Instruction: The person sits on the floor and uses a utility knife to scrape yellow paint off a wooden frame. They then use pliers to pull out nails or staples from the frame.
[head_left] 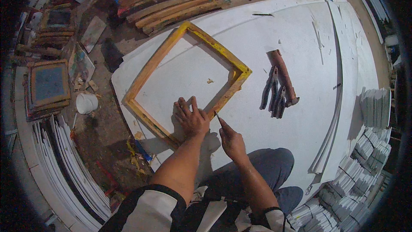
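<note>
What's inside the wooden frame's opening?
Inside the wooden frame, the white sheet shows, with a small pale scrap on it. The left hand covers part of the opening's near end; anything beneath is hidden.

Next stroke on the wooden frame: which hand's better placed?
Right, likely: right hand grips a thin tool, tip at the wooden frame. Left hand lies over the frame's near part, apparently steadying it.

Frame (156, 61), pliers (268, 89), hammer (283, 72) on white sheet (302, 34)
</note>
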Demonstrator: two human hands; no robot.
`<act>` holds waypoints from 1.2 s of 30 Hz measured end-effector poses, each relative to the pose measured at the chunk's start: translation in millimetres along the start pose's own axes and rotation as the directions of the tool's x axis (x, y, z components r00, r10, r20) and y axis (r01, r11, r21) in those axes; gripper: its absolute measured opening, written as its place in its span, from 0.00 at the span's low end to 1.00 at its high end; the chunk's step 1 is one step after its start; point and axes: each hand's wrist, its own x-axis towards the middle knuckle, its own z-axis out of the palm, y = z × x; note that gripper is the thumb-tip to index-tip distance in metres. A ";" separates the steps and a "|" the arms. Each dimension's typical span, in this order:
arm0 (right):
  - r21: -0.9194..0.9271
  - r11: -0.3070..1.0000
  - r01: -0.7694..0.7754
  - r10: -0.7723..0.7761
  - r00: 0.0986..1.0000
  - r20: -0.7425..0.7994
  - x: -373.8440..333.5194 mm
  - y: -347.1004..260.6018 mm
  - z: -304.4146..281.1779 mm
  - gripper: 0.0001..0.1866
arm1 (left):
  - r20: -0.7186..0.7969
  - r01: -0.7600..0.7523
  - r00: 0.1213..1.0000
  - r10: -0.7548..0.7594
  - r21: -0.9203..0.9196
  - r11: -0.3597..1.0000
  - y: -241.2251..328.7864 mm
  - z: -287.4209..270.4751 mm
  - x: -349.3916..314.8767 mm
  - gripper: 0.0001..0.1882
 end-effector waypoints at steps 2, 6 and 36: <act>-0.012 1.000 -0.008 0.008 1.000 0.005 -1.0 -9.0 -2.9 0.26 | -0.003 0.008 1.000 -0.008 0.001 1.000 -1.7 3.8 -0.1 0.34; -0.075 0.996 -0.053 0.055 0.998 0.031 -0.9 -23.0 -8.3 0.26 | -0.074 -0.025 0.997 0.025 0.000 1.000 -9.4 15.9 -1.3 0.34; -0.257 0.966 0.009 -0.013 1.000 -0.017 2.4 -33.4 -10.3 0.25 | -0.028 -0.006 1.000 0.005 -0.035 0.999 -13.9 16.4 -1.4 0.36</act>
